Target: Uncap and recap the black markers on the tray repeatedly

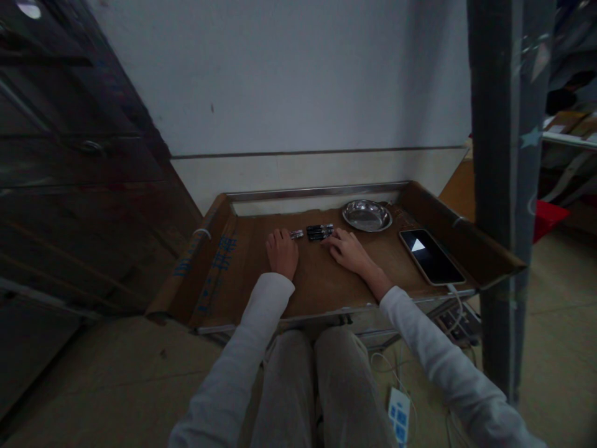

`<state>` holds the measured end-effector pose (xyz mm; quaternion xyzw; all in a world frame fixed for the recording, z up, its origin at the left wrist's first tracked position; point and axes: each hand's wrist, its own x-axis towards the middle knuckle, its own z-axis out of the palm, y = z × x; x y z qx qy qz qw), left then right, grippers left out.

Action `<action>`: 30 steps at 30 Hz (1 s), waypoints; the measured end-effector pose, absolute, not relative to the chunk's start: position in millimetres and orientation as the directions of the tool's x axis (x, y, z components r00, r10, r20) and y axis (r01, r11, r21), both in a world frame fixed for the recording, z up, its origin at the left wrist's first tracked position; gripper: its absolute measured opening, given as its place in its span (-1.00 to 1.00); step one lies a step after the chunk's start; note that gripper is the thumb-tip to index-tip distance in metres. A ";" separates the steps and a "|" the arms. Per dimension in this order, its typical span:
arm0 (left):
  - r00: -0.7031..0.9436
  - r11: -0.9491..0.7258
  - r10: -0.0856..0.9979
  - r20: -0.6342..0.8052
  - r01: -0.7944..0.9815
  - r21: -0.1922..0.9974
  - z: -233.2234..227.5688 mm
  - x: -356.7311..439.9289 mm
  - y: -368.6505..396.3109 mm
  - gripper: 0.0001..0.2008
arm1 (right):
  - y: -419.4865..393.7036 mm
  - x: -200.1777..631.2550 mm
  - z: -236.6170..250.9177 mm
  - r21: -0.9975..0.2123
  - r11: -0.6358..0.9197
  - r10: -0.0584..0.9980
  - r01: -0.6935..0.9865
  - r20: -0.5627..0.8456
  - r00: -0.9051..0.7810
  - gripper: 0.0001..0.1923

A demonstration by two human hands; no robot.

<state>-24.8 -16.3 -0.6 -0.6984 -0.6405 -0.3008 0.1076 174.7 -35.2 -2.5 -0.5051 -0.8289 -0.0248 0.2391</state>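
Observation:
My left hand rests on a low cardboard-covered table, fingers curled, their tips at a small dark item. My right hand lies flat to the right of it, fingertips touching a short row of several small black cylinders. Whether either hand actually grips anything is too small and dim to tell. Both arms wear light long sleeves, and my knees show below the table edge.
A round metal dish sits behind my right hand. A phone with a lit screen lies at the right, cabled to a power strip on the floor. A dark cabinet stands left, a grey post right.

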 end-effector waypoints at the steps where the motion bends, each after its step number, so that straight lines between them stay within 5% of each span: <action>1: -0.002 -0.144 0.834 0.552 0.965 0.221 -0.6 -24.8 -16.4 -0.87 | -34.8 174.2 -2.7 -0.201 0.487 0.829 0.850 0.411 -0.378 -0.68; 6: 0.010 -0.146 0.818 0.575 0.970 0.192 -2.6 -26.4 -16.0 -0.89 | -31.9 176.1 -5.6 -0.271 0.489 0.838 0.829 0.410 -0.360 -0.67; 10: 0.012 -0.219 0.825 0.566 0.929 0.299 0.3 -25.6 -14.6 -0.87 | -30.4 176.9 -7.4 -0.462 0.519 0.824 0.719 0.495 -0.277 -0.71; 13: 0.154 -0.406 0.824 0.546 0.832 0.379 6.9 -21.7 -17.3 -0.83 | -28.9 173.4 -7.8 -0.696 0.516 0.836 0.499 0.537 -0.115 -0.71; 17: 0.427 -0.688 0.697 0.577 0.627 0.366 13.6 -15.5 -25.2 -0.81 | -26.0 167.6 -8.7 -0.947 0.313 0.949 0.071 0.309 -0.061 -0.64; 22: 0.484 -0.777 0.609 0.628 0.523 0.350 14.3 -13.9 -26.6 -0.77 | -26.0 168.0 -8.6 -0.957 0.041 0.966 -0.287 0.111 -0.232 -0.72; 30: 0.338 -0.751 0.644 0.686 0.450 0.483 4.8 -13.8 -18.5 -0.55 | -28.6 172.8 -3.0 -0.882 -0.217 0.913 -0.419 -0.032 -0.406 -0.81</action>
